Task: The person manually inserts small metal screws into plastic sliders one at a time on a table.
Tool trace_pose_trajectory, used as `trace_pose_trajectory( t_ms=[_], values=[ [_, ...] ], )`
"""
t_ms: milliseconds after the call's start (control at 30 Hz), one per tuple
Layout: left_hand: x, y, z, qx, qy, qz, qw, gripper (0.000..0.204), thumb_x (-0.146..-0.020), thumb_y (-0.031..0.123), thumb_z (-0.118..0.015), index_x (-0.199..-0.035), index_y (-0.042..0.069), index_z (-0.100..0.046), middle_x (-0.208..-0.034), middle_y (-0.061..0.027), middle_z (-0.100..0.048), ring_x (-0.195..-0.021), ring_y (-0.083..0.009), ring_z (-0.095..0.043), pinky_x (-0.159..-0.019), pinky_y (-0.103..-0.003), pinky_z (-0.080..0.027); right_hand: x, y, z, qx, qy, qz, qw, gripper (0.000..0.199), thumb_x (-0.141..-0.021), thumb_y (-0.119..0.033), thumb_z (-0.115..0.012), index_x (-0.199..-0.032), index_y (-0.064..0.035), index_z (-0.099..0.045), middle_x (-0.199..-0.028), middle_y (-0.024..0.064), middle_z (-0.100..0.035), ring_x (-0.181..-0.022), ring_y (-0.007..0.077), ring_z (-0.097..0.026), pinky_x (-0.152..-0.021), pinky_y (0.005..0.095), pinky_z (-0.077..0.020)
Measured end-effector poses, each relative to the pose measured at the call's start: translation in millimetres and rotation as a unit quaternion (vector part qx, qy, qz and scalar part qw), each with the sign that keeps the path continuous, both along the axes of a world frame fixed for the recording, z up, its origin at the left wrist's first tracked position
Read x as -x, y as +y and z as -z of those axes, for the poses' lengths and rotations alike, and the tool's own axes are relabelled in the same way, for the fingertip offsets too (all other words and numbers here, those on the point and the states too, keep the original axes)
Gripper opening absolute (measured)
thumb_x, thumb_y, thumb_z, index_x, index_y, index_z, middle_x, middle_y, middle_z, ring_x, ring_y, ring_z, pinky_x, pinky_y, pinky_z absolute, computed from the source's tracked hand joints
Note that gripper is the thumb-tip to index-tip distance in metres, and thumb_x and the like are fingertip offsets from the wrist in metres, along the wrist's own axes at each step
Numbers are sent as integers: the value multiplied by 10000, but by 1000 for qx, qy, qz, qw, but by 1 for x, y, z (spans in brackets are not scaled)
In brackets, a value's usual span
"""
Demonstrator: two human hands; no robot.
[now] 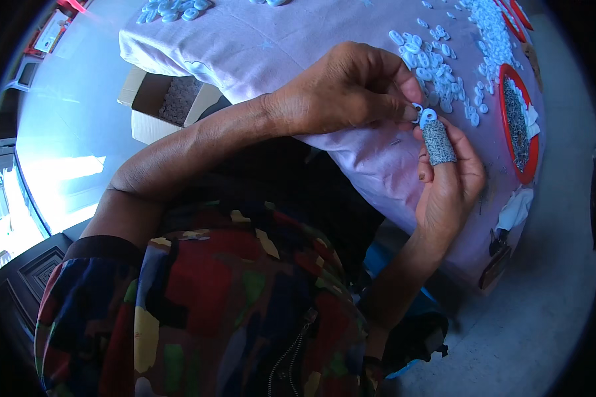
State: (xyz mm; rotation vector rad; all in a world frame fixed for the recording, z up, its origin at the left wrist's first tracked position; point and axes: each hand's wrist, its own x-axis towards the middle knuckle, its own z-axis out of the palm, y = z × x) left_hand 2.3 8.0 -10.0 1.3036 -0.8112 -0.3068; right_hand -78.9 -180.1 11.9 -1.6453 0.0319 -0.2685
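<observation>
Smooth, lightly glossy white plastic is being shown by the ring (428, 119) at the fingertips, while a rough, speckled, matt surface is being presented by the grey finger sleeve (438, 142). The same slick plastic look is being repeated in the heaped pieces (433, 71). Soft, matt, creased fabric is being displayed by the cloth (371, 155), and shiny red plastic by the tray (527, 176), where dull, coarse-looking grey bits (514, 129) are being held. Plain matt cardboard is being seen in the box (151, 127), printed cloth in the shirt (205, 284), toothed metal in the zip (309, 319).
</observation>
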Motion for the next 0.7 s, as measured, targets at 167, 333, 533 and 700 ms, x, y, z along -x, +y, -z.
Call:
trace_pose_trajectory(
  t_ms=[167,333,533,700],
  values=[
    [-1,2,-1,19,62,17,998,199,-945,65,-606,-1113,-32,-648,-1012,-110,-698,-921,-156,-690,-858,-275,-563,-2,1,-2,21,-10,-7,1000,248,-878,10,-587,-1105,56,-674,-963,150,-708,-899,183,-684,-815,279,-538],
    [1,1,-1,11,54,-1,998,180,-946,65,-606,-1092,-26,-660,-976,-108,-703,-892,-150,-691,-816,-261,-565,-2,5,-4,0,10,3,1000,234,-883,11,-590,-1094,65,-674,-954,143,-707,-892,173,-681,-814,273,-534],
    [4,-1,-6,-6,111,-20,994,158,-938,67,-623,-1061,-21,-670,-947,-103,-707,-871,-138,-688,-788,-253,-564,-4,8,2,-3,-17,23,1000,215,-896,3,-592,-1081,78,-671,-945,132,-705,-878,152,-664,-814,271,-528],
    [5,-3,-4,14,168,-28,985,151,-924,81,-651,-1040,-13,-677,-940,-89,-707,-868,-130,-682,-787,-252,-563,-6,14,4,16,-32,30,999,224,-897,-9,-597,-1095,65,-673,-916,127,-706,-729,89,-549,-670,222,-424]
  ],
)
